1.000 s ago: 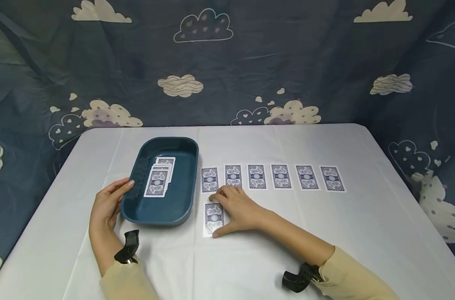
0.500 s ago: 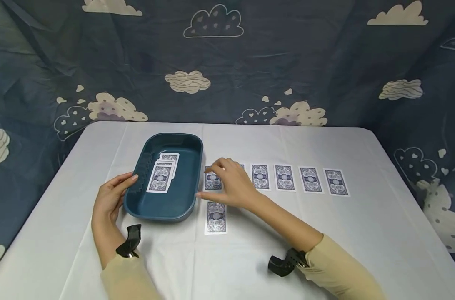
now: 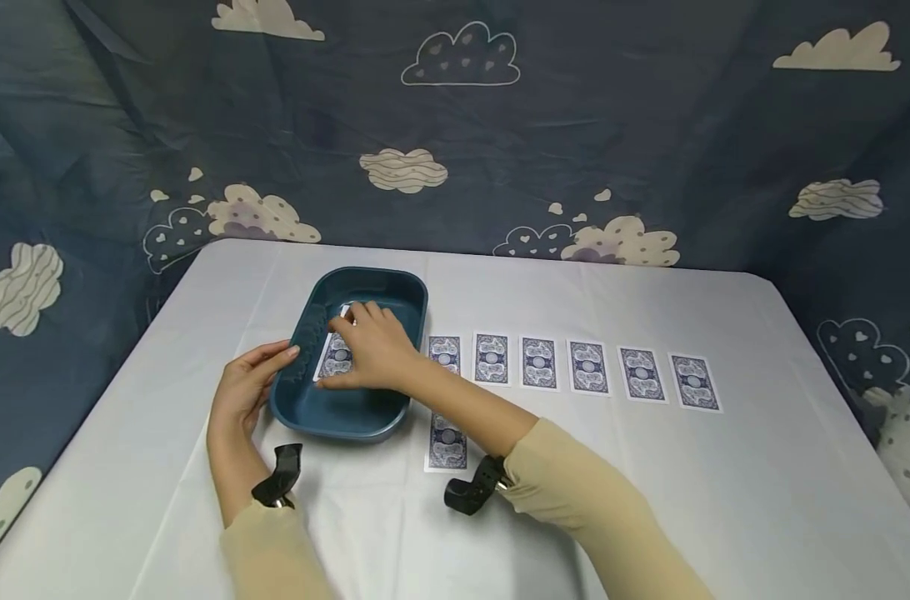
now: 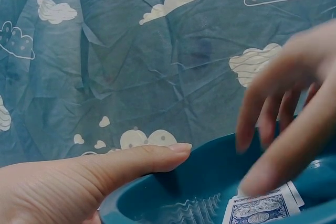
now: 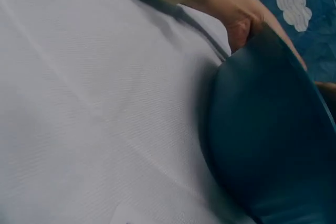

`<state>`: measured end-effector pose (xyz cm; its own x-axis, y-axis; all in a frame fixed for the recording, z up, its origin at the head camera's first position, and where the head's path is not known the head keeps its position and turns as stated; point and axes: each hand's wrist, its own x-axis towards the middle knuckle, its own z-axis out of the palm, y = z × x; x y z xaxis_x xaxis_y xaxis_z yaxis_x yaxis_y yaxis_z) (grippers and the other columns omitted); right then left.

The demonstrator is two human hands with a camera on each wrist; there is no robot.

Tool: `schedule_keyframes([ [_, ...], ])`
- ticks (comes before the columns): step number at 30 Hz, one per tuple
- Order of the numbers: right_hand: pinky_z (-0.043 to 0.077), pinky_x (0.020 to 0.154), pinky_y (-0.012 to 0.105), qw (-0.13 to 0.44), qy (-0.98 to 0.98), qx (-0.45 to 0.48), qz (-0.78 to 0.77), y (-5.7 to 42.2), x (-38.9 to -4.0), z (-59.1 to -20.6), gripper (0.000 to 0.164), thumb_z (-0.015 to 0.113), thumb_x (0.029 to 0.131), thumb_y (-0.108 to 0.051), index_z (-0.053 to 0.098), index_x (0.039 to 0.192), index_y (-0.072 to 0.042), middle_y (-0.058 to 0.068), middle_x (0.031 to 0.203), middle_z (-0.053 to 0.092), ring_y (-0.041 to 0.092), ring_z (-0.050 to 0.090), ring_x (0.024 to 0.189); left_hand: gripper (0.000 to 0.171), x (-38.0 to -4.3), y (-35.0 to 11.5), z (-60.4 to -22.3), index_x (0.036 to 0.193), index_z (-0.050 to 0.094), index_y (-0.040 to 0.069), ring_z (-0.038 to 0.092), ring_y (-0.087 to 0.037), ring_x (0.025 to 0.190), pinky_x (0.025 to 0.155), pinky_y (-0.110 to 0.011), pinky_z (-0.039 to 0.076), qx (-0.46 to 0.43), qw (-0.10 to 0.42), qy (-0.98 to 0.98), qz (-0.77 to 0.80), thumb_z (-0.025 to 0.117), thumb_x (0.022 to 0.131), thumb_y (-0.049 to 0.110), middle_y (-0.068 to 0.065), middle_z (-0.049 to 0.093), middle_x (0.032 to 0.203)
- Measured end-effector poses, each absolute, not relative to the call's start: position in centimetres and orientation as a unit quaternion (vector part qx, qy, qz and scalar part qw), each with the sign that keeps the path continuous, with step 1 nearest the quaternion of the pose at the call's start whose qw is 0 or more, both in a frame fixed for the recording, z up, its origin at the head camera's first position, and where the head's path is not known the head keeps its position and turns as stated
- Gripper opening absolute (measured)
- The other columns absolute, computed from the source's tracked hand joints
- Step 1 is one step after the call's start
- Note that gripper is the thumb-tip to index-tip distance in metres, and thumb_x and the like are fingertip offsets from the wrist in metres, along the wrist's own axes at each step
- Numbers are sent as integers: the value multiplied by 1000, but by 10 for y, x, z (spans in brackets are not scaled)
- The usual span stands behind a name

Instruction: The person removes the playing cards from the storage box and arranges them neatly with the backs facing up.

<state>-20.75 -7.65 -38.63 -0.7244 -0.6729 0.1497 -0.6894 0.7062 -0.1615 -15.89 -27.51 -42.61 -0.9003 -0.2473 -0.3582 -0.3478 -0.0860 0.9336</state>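
Observation:
A dark teal tray [image 3: 305,410] stands on the left of the table, with several blue-backed playing cards [image 3: 332,357] lying in it. My left hand [image 3: 247,392] grips the tray's left wall, its thumb laid over the rim. Reaching across the tray is my right hand [image 3: 380,352], spread over the cards with thumb and fingers apart. In the left wrist view the thumb of that right hand [image 4: 299,114] overlaps the top playing card [image 4: 260,211], and its fingers hang above the tray floor. My right palm hides part of the cards.
A row of several face-down playing cards [image 3: 538,363] runs rightward from the tray. One more card [image 3: 447,446] lies nearer me, partly covered by my right forearm. A white cloth [image 3: 650,475] covers the table; a cloud-patterned dark curtain [image 3: 335,100] hangs behind.
My right hand has moved left and away from me, from the near card on the table to over the cards in the tray. My left hand still grips the tray.

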Motion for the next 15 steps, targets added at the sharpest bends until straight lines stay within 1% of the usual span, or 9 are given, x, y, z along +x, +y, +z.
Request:
schedule_keyframes([
  [1, 40, 83, 32, 27, -928, 360, 95, -81, -211, -387, 81, 63, 65, -73, 54, 126, -19, 4, 114, 51, 17, 45, 102, 30, -161, -275, -423, 98, 68, 25, 53, 0, 79, 63, -14, 45, -216, 37, 679, 701, 79, 72, 33, 16, 63, 92],
  [5, 38, 88, 36, -28, -945, 318, 75, -90, -223, -395, 93, 68, 59, -73, 50, 129, -14, 7, 119, 49, 20, 43, 109, 27, -167, -275, -417, 96, 68, 24, 59, 0, 81, 67, -16, 49, -205, 33, 682, 701, 79, 73, 30, 15, 64, 90],
  [7, 36, 89, 37, -53, -950, 299, 67, -89, -226, -401, 97, 70, 56, -73, 49, 129, -12, 7, 121, 48, 21, 41, 111, 26, -167, -272, -419, 96, 68, 23, 61, -1, 80, 67, -18, 50, -206, 35, 680, 703, 79, 73, 29, 14, 64, 89],
  [9, 34, 89, 37, -71, -954, 284, 64, -87, -227, -406, 100, 72, 53, -73, 49, 127, -10, 8, 121, 47, 21, 40, 111, 30, -166, -268, -423, 100, 68, 19, 62, -2, 79, 68, -19, 51, -211, 35, 681, 701, 79, 74, 29, 13, 64, 89],
  [12, 32, 88, 37, -81, -953, 283, 67, -85, -225, -411, 99, 74, 51, -72, 50, 123, -8, 9, 120, 46, 22, 39, 110, 37, -163, -265, -430, 106, 65, 14, 64, -5, 77, 67, -22, 52, -221, 26, 680, 698, 78, 74, 29, 11, 65, 87],
  [13, 32, 87, 37, -84, -952, 285, 71, -85, -224, -412, 99, 74, 51, -71, 50, 122, -7, 9, 119, 46, 22, 38, 110, 38, -161, -265, -432, 106, 65, 13, 64, -5, 77, 66, -22, 52, -224, 20, 678, 699, 79, 74, 28, 11, 66, 86],
  [15, 31, 88, 38, -88, -949, 292, 75, -84, -221, -413, 98, 75, 52, -70, 50, 122, -6, 9, 118, 46, 23, 38, 110, 35, -157, -264, -437, 103, 66, 14, 65, -6, 73, 63, -23, 53, -227, 7, 673, 704, 79, 74, 27, 10, 67, 83],
])
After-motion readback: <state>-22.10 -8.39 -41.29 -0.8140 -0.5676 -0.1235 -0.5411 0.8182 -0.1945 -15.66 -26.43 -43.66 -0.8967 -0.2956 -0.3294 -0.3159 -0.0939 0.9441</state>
